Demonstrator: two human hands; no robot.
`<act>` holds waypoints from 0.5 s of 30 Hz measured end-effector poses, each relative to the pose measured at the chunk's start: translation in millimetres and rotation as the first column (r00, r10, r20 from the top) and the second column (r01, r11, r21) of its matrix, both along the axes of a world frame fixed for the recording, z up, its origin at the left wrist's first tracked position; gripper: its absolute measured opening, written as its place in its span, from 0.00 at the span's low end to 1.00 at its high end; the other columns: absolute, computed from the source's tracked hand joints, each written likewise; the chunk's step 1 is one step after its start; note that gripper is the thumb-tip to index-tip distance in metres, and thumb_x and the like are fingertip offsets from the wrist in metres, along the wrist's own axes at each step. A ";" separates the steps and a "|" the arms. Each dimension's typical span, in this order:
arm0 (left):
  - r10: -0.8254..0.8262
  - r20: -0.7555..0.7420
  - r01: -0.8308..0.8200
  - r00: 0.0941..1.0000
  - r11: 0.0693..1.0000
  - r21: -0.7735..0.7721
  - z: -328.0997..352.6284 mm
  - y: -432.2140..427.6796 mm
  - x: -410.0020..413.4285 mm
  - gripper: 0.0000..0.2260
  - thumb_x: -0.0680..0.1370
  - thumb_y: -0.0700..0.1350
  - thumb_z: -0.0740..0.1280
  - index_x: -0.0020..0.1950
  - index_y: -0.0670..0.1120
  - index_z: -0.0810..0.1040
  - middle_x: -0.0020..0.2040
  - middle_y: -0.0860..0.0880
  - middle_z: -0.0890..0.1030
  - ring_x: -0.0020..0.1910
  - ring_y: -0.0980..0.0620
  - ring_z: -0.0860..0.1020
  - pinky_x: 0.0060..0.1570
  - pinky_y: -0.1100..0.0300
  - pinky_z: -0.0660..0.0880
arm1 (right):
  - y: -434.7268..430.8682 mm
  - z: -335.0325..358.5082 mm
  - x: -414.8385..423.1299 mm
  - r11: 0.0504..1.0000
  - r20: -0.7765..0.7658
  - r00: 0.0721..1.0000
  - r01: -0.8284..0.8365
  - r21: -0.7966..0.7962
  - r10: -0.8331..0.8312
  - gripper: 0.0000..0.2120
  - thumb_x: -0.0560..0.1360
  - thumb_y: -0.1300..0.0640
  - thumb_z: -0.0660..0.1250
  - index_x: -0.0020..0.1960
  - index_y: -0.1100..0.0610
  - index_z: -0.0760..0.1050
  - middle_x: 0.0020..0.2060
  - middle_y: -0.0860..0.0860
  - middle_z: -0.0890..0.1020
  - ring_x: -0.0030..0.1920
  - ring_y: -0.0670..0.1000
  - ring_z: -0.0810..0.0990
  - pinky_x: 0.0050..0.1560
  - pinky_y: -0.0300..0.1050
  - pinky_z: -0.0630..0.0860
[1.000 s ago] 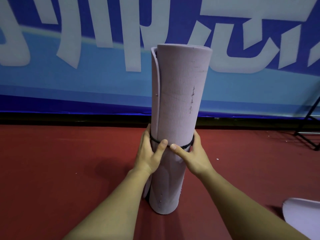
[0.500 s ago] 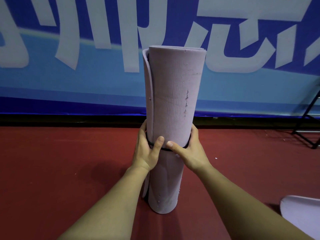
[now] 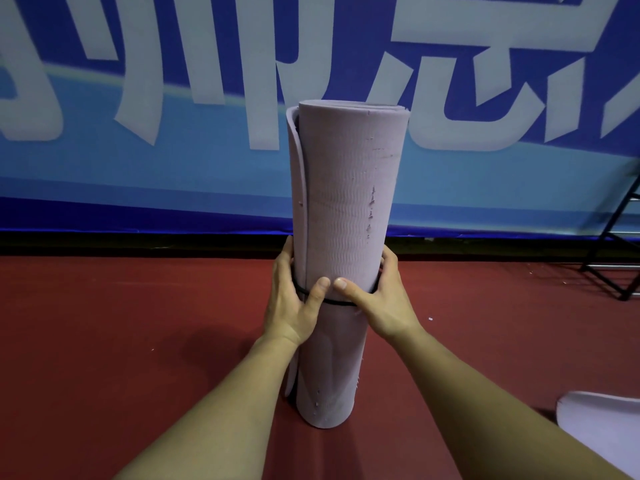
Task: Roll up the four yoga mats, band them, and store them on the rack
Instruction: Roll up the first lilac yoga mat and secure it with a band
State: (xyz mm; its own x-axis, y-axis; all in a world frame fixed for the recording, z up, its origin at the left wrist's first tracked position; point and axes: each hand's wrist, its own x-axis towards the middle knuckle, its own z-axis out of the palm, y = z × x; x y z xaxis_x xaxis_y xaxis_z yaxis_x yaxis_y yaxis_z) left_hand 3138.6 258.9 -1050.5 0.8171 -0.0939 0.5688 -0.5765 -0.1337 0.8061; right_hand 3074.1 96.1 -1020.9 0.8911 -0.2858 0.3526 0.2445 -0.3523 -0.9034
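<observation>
A rolled lilac yoga mat (image 3: 346, 188) stands upright on the red floor, its loose outer flap showing along the left side. A thin black band (image 3: 341, 303) circles it at about mid height. My left hand (image 3: 294, 303) grips the roll from the left, thumb on the front over the band. My right hand (image 3: 379, 303) grips it from the right, thumb meeting the left thumb on the band. The fingers of both hands wrap behind the roll, out of sight.
Part of another lilac mat (image 3: 602, 420) lies flat at the lower right. A black metal stand (image 3: 620, 251) is at the right edge. A blue banner with white lettering (image 3: 138, 150) covers the wall behind. Red floor (image 3: 121, 323) spreads left and right.
Both hands and the black band have slid up the roll from its lower part to about mid height. The mat itself stays upright in the same spot.
</observation>
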 end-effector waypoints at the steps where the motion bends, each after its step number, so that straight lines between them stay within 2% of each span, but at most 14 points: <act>1: 0.009 0.012 -0.009 1.000 1.000 0.011 0.3 1.2 -1.0 0.39 0.69 0.76 0.63 0.76 0.72 0.51 0.76 0.56 0.64 0.73 0.57 0.67 0.67 0.57 0.69 | -0.1 1.0 -1.0 1.000 -0.005 1.000 -0.003 -0.004 0.003 0.53 0.57 0.25 0.78 0.74 0.37 0.58 0.72 0.41 0.69 0.71 0.46 0.71 0.66 0.56 0.77; 4: 0.028 0.027 -0.029 0.999 0.999 0.042 0.1 3.4 -4.7 0.40 0.70 0.76 0.62 0.77 0.69 0.50 0.78 0.54 0.62 0.75 0.54 0.65 0.70 0.50 0.69 | -0.9 5.2 -4.7 1.000 -0.005 1.000 -0.018 0.005 0.018 0.51 0.57 0.25 0.77 0.73 0.35 0.58 0.72 0.44 0.68 0.71 0.48 0.72 0.55 0.49 0.83; 5: 0.033 0.026 -0.034 0.999 0.998 0.050 0.0 3.8 -6.1 0.41 0.70 0.76 0.62 0.78 0.67 0.50 0.78 0.53 0.62 0.75 0.53 0.65 0.70 0.49 0.69 | -1.2 5.8 -5.5 1.000 -0.001 1.000 -0.019 0.003 0.019 0.51 0.58 0.25 0.77 0.74 0.34 0.58 0.72 0.44 0.68 0.71 0.47 0.72 0.56 0.48 0.83; 8: 0.055 -0.001 -0.055 0.998 0.996 0.075 -0.1 5.4 -10.7 0.42 0.70 0.76 0.62 0.78 0.65 0.50 0.78 0.54 0.61 0.75 0.54 0.64 0.71 0.48 0.68 | -2.3 1.8 -6.4 1.000 -0.014 1.000 -0.019 -0.011 0.019 0.52 0.60 0.26 0.77 0.76 0.38 0.57 0.74 0.44 0.67 0.72 0.46 0.70 0.69 0.57 0.75; 11: 0.085 -0.020 -0.083 0.996 0.992 0.093 -2.6 5.6 -14.8 0.40 0.72 0.71 0.64 0.79 0.64 0.49 0.78 0.54 0.60 0.76 0.54 0.63 0.72 0.47 0.67 | 0.3 -6.3 -8.8 1.000 -0.053 0.998 0.018 -0.025 -0.019 0.56 0.60 0.23 0.74 0.79 0.41 0.53 0.76 0.44 0.64 0.75 0.46 0.67 0.72 0.58 0.72; 13: 0.112 -0.014 -0.110 0.994 0.990 0.094 -7.2 5.3 -17.7 0.40 0.73 0.68 0.65 0.80 0.60 0.50 0.79 0.51 0.60 0.77 0.53 0.62 0.74 0.46 0.65 | 4.4 -11.5 -11.3 0.998 -0.064 0.996 0.060 -0.016 -0.061 0.60 0.59 0.22 0.72 0.81 0.43 0.50 0.78 0.44 0.58 0.76 0.44 0.63 0.74 0.52 0.68; 15: 0.141 -0.018 -0.139 0.990 0.984 0.110 -14.3 4.8 -21.7 0.40 0.74 0.68 0.64 0.81 0.57 0.50 0.79 0.48 0.58 0.78 0.50 0.61 0.75 0.45 0.64 | 9.3 -15.3 -13.8 0.994 -0.071 0.992 0.105 0.009 -0.104 0.62 0.58 0.19 0.69 0.82 0.43 0.47 0.78 0.44 0.54 0.75 0.42 0.60 0.71 0.45 0.63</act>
